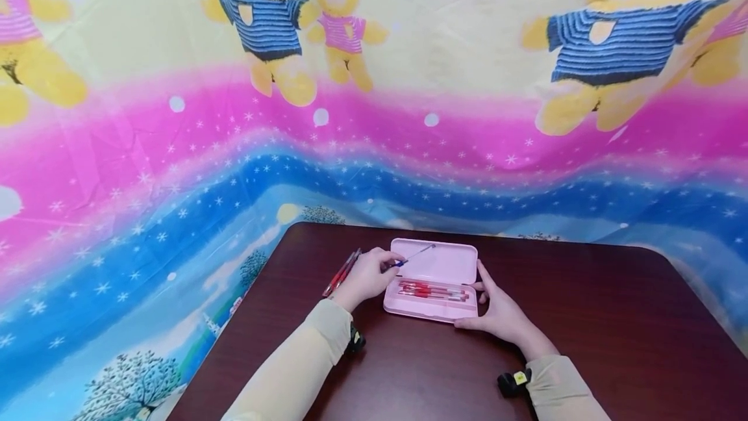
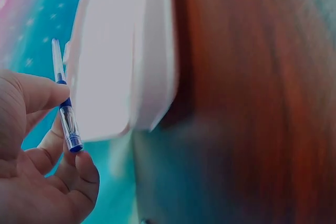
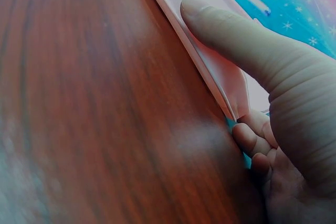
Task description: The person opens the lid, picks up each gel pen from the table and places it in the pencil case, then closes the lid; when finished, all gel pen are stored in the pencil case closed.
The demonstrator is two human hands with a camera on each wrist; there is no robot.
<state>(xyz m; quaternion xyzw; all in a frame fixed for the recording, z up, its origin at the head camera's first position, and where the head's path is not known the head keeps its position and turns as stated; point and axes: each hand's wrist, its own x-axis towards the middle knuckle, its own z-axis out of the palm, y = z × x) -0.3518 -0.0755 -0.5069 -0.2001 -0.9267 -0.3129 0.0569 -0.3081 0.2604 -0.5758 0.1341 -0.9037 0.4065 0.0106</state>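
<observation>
Red pens (image 1: 434, 291) already lay in the open pencil case (image 1: 435, 264); the left hand (image 1: 367, 276) pinched a blue pen (image 1: 413, 256), the right hand (image 1: 499, 310) braced the case, fingers straight, and two pens (image 1: 341, 271) waited on the table (image 1: 584, 317).

Red pens (image 1: 434, 291) in case too small to count

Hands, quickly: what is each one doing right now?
Left hand: pinches a blue pen.
Right hand: steadies the pink pencil case, fingers fairly straight against its side.
</observation>
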